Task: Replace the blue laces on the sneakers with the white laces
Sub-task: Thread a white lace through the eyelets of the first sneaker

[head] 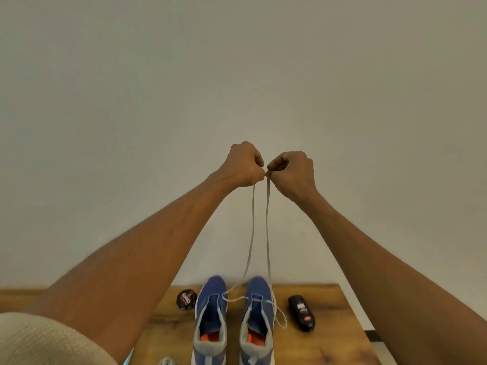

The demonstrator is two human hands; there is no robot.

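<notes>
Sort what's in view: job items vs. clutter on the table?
Job:
- left sneaker
- right sneaker
- white lace, both ends held up by left hand and right hand

Lying about:
- round black tin
- black bottle

sneakers (pixel 233 320): heels cut by bottom edge | lace (pixel 267 219) ends: hidden inside hands (pixel 266 169)

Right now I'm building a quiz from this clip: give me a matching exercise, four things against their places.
Things:
1. lace ends
2. round tin
3. black bottle
4. sneakers

Places:
A. right of the sneakers
B. middle of the table
C. pinched between both raised hands
D. left of the sneakers

Pairs: 1-C, 2-D, 3-A, 4-B
</notes>
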